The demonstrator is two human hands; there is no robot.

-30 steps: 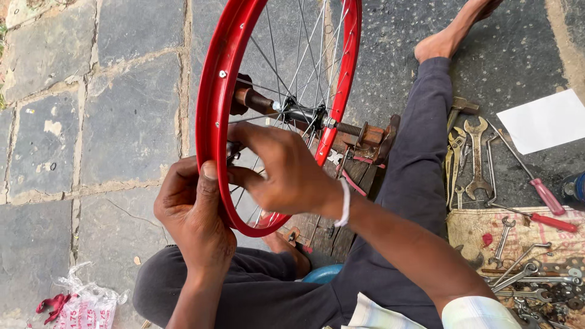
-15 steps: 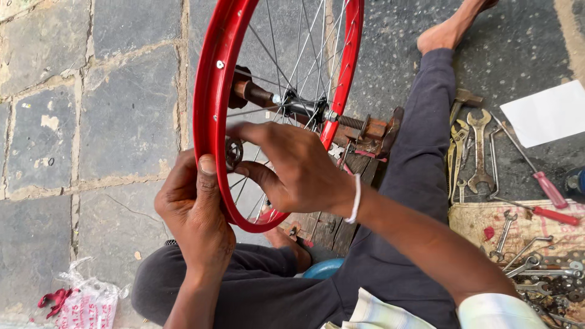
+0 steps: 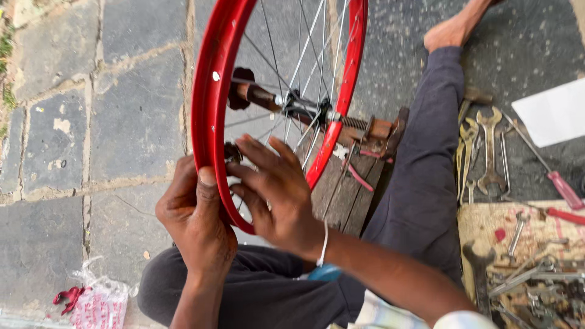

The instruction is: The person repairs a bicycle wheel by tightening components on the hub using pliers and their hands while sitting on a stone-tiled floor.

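Head view looks down on a red bicycle wheel rim standing upright on its edge, its thin spokes running in to a dark hub whose axle sits on a small wooden stand. At the near arc of the rim the left hand is wrapped around the outside of the red metal, thumb pressed flat on its outer face, so it is closed on the rim. Just right of it the right hand reaches in from the spoke side, fingers half curled and loosely spread, fingertips at a small dark tool or fitting against the inner face of the rim; whether the fingers actually pinch that piece cannot be told. A thin white band circles the right wrist. The person sits on the ground in dark trousers, one leg stretched far to the right with a bare foot at its end. Grey stone paving fills the left side. To the right lie several spanners, a red-handled screwdriver, a white sheet and a worn board strewn with more metal tools. At near left lies a crumpled plastic bag with red print.
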